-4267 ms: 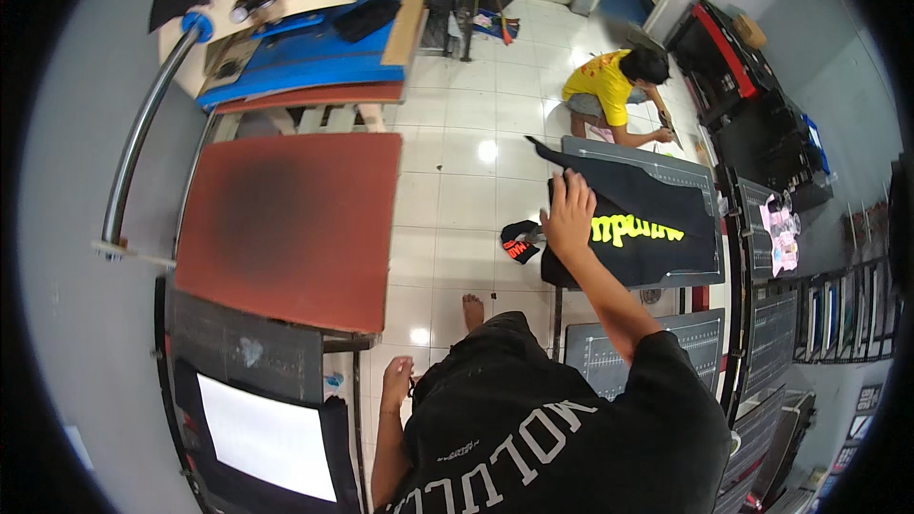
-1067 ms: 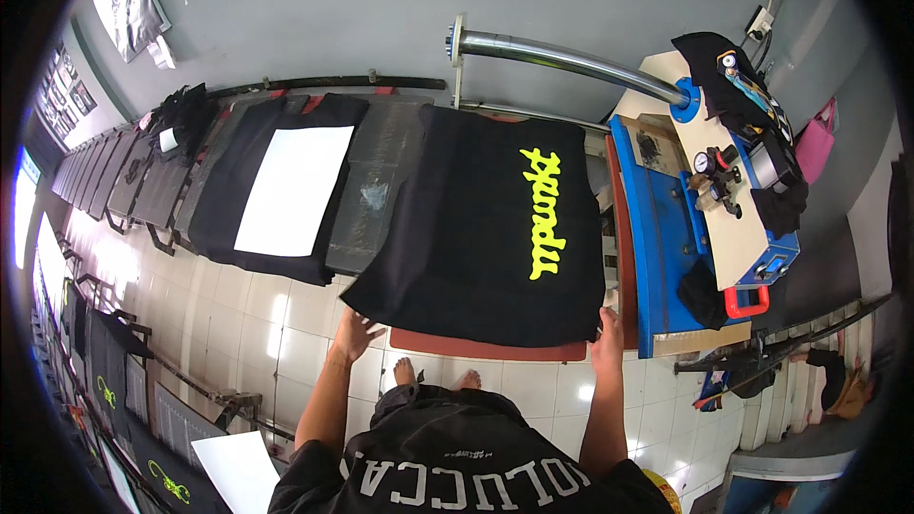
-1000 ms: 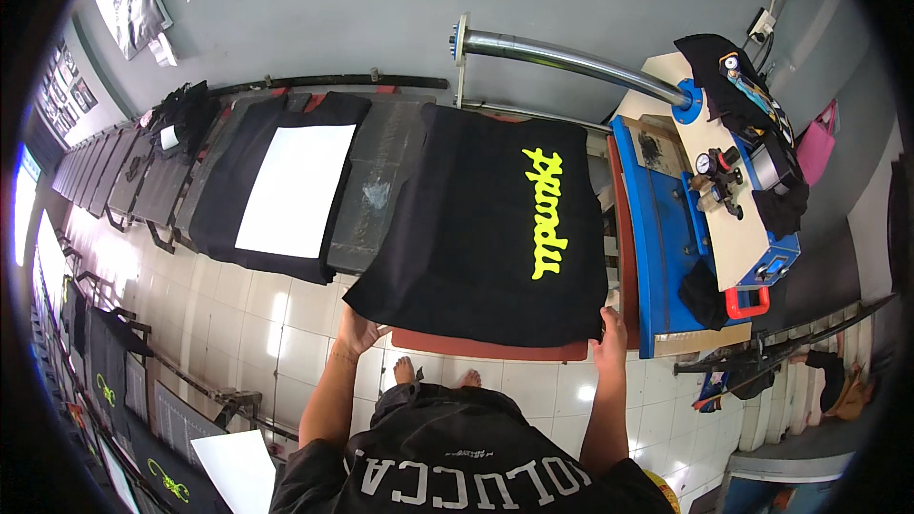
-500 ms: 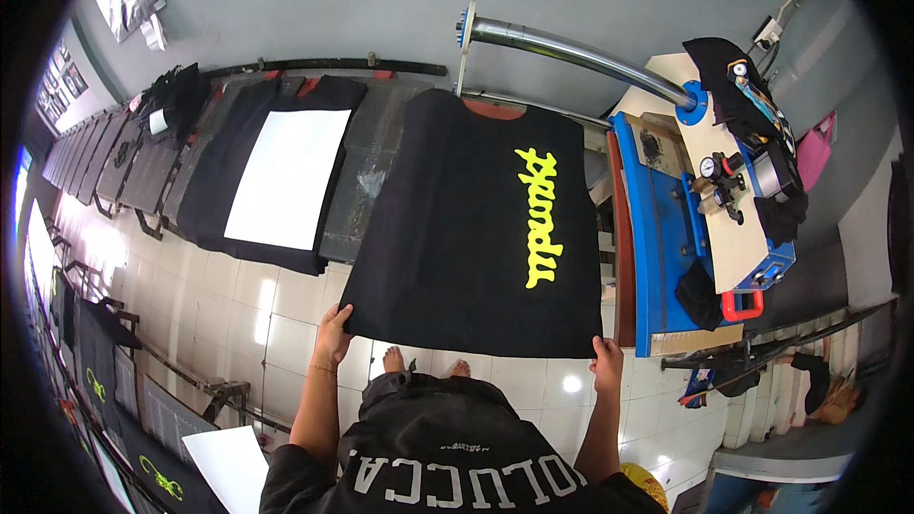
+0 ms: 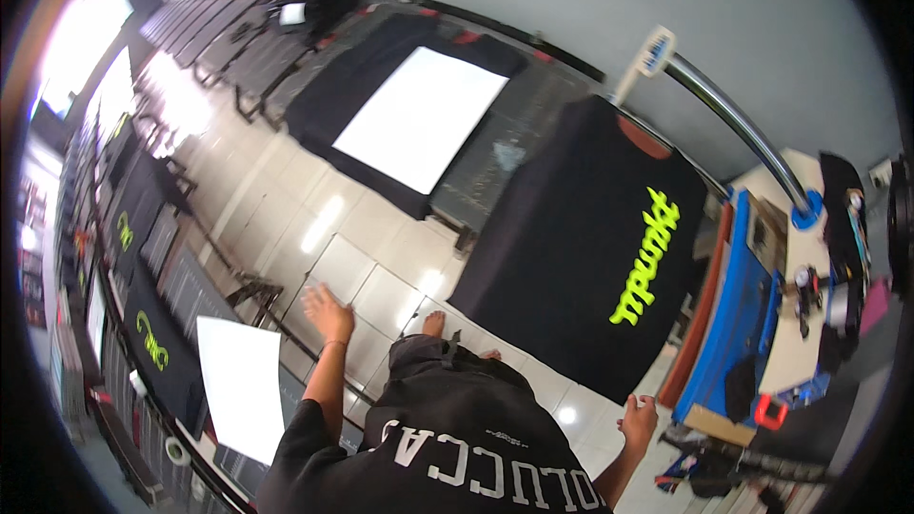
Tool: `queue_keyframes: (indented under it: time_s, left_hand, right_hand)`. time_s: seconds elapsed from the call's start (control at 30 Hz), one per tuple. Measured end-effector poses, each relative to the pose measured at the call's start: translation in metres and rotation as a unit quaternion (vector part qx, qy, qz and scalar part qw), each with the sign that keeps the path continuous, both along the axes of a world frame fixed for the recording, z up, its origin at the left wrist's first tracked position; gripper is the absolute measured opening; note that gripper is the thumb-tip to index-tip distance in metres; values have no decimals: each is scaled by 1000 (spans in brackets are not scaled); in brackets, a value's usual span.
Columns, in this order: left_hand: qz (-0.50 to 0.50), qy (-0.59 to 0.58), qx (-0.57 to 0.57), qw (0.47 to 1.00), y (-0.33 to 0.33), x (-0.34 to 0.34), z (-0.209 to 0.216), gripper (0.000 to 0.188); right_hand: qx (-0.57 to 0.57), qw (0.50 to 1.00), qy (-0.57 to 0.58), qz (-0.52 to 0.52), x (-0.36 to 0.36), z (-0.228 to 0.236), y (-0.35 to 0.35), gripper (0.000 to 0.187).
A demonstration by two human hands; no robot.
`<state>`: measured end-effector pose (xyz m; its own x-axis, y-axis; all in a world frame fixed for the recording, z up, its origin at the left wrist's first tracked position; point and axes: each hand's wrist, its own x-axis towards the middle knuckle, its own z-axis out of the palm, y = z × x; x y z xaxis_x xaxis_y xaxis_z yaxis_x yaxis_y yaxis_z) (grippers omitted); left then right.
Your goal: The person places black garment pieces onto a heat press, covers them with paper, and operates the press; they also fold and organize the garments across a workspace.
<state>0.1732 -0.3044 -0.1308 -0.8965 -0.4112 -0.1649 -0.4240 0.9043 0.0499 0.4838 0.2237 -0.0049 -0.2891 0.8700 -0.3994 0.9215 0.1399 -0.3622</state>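
A black T-shirt [image 5: 562, 247] with bright yellow lettering lies spread over a board, its neck opening toward the wall. My right hand [image 5: 639, 421] is off its hem, just beyond the near right corner, holding nothing, with its fingers loosely apart. Well left of the shirt, my left hand [image 5: 328, 314] hangs above the tiled floor, fingers spread and a little blurred. The nearest thing to it is a large white sheet [image 5: 241, 385] lying on the boards at the lower left.
Another black shirt [image 5: 324, 86] on the neighbouring board bears a white sheet [image 5: 424, 119]. Right of the lettered shirt stands a blue press machine [image 5: 728, 314] with a chrome arm [image 5: 747, 128]. Black shirts with yellow designs [image 5: 152, 343] lie along the left-hand row.
Both hands have let go of the shirt's hem. My left hand has swung left, and the view has turned left, bringing more of the left-hand row into sight.
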Motion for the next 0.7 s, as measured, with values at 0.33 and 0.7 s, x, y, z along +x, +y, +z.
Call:
queue_keyframes:
  time_s: [0.33,0.7]
  left_hand:
    - [283,28,-108,953,-167,77,3,78]
    - [-320,288,257,865,168,-65,92,78]
  right_hand:
    - [-84,936,215,265,-184,94,-80,31]
    - [-129,904,304,272,-176,83,-81,31]
